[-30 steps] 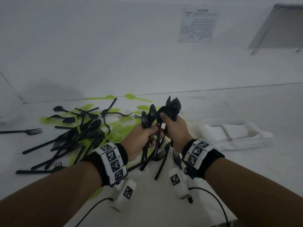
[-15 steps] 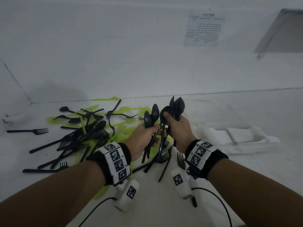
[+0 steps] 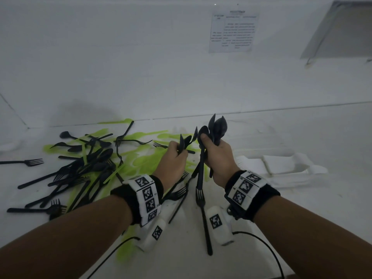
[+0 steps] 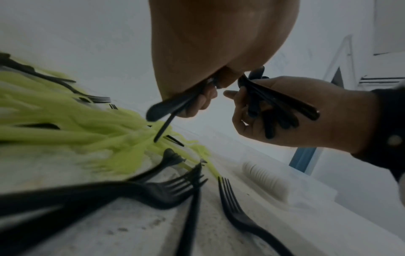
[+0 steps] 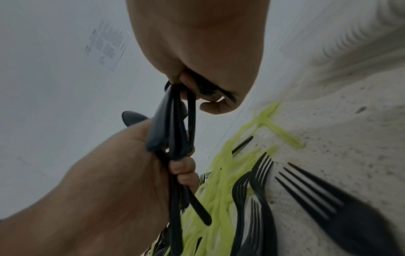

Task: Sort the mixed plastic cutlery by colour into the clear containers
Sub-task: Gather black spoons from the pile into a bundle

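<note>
Two hands (image 3: 218, 158), black spoons (image 3: 218, 127)

Black plastic spoons (image 3: 218, 127), held in the right hand (image 3: 220, 160), are uniformly dark with no pattern; those in the left hand (image 3: 171, 160) are the same black. Black forks (image 3: 32, 162) and spoons lie across the left half of the white table (image 3: 281, 208), mixed with lime-green cutlery (image 3: 145, 160), which appears pale yellow-green and blurred in the wrist views. One black fork (image 3: 202, 208) lies near the table's front edge. The clear containers (image 3: 281, 168) toward the right edge read as whitish. Both wristbands (image 3: 147, 196) are black, carrying white panels printed with black square-coded markers. The wall is white, bearing a white notice (image 3: 233, 32) with dark print.
</note>
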Action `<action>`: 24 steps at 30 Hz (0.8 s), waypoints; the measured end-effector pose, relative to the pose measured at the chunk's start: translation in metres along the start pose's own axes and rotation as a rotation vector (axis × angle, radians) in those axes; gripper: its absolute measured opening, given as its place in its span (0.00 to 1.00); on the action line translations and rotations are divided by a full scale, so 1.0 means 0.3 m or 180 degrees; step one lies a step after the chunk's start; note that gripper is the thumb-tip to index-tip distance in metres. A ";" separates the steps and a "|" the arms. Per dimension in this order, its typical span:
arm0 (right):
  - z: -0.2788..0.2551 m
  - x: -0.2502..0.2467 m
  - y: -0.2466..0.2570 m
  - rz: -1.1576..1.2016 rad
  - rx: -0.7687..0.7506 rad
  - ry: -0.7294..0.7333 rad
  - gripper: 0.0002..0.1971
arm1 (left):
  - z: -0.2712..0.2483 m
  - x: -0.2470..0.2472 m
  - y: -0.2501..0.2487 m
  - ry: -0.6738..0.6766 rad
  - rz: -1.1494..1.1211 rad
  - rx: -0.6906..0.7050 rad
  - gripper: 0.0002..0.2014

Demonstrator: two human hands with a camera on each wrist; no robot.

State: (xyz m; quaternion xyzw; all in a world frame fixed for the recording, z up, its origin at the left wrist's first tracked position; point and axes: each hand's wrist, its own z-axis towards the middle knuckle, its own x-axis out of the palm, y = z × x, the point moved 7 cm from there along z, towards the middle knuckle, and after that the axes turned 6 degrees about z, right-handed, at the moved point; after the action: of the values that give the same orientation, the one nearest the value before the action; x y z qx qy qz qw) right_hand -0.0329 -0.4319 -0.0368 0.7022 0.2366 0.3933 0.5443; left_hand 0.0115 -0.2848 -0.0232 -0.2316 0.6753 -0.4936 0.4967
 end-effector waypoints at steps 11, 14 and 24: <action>0.016 -0.079 -0.008 0.0029 0.0056 0.0191 0.07 | -0.049 0.133 -0.022 -0.0147 -0.0488 -0.0151 0.08; 0.016 -0.064 -0.009 0.0056 0.0100 0.0303 0.11 | -0.066 0.120 -0.018 -0.0231 -0.0852 -0.0484 0.13; 0.031 0.006 0.010 -0.0140 0.0270 0.0956 0.10 | -0.015 0.106 -0.052 -0.0017 -0.1127 -0.0633 0.14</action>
State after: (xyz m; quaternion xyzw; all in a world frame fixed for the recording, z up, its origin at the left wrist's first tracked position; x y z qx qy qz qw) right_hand -0.0247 -0.4368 -0.0345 0.6526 0.3470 0.4715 0.4811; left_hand -0.0080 -0.3147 -0.0233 -0.3959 0.6681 -0.5035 0.3787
